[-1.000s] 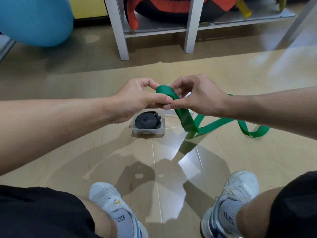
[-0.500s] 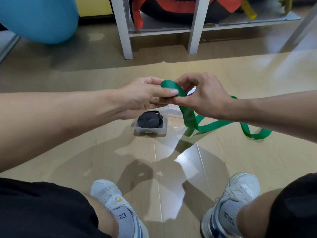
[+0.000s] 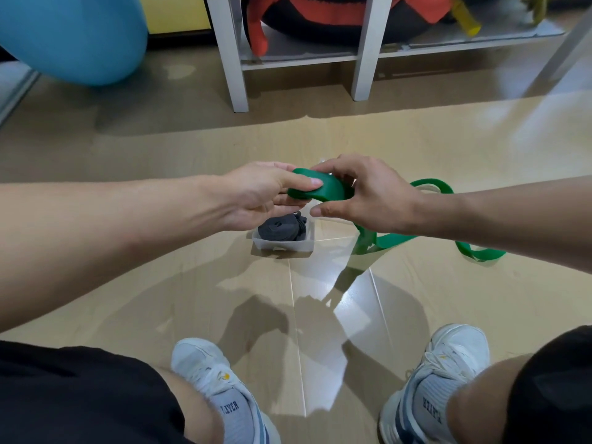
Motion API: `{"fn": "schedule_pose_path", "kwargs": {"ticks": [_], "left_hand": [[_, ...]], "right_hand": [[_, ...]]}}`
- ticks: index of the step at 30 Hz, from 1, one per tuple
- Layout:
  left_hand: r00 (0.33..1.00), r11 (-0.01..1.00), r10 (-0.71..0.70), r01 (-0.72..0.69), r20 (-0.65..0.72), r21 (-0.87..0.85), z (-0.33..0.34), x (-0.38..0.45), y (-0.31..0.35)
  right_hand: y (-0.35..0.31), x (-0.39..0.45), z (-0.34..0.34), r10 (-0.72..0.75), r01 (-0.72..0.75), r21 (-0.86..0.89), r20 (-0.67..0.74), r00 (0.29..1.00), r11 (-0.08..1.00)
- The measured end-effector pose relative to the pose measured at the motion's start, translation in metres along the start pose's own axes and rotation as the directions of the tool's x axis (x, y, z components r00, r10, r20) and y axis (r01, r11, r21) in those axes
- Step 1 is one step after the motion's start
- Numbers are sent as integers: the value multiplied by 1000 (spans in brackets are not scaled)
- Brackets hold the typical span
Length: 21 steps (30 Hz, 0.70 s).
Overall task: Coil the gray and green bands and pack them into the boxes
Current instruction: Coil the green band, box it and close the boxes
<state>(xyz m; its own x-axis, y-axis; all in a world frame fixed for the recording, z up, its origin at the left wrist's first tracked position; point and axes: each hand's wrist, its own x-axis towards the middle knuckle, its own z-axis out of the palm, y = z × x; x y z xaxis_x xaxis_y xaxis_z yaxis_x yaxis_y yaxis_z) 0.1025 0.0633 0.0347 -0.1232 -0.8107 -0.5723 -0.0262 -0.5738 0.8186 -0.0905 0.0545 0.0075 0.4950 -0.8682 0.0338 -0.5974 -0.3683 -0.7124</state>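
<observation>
At frame centre, your left hand (image 3: 256,195) pinches the green band (image 3: 317,189) so its first loop cannot spring open, while your right hand (image 3: 368,193) curls round it. The gray band (image 3: 282,229) lies coiled in the box (image 3: 285,245) below.

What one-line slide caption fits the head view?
Both hands, left and right, wind the green band above the clear box holding the coiled gray band.

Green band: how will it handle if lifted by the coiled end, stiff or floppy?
Probably floppy: the green band curves softly between the left hand and right hand, and its tail snakes loosely on the floor. Likely springy, so the coil may unroll if released.
</observation>
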Motion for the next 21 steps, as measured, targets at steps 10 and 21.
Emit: {"fn": "schedule_pose_path", "kwargs": {"ticks": [10,21], "left_hand": [[999,999,-26,26,26,-19,4,-4,1],[1000,999,8,-8,12,46,3,-8,5]], "right_hand": [[-5,-1,-1,-13,13,16,6,1000,1000],[-27,4,-5,-70,55,-111,-137,988,992]]}}
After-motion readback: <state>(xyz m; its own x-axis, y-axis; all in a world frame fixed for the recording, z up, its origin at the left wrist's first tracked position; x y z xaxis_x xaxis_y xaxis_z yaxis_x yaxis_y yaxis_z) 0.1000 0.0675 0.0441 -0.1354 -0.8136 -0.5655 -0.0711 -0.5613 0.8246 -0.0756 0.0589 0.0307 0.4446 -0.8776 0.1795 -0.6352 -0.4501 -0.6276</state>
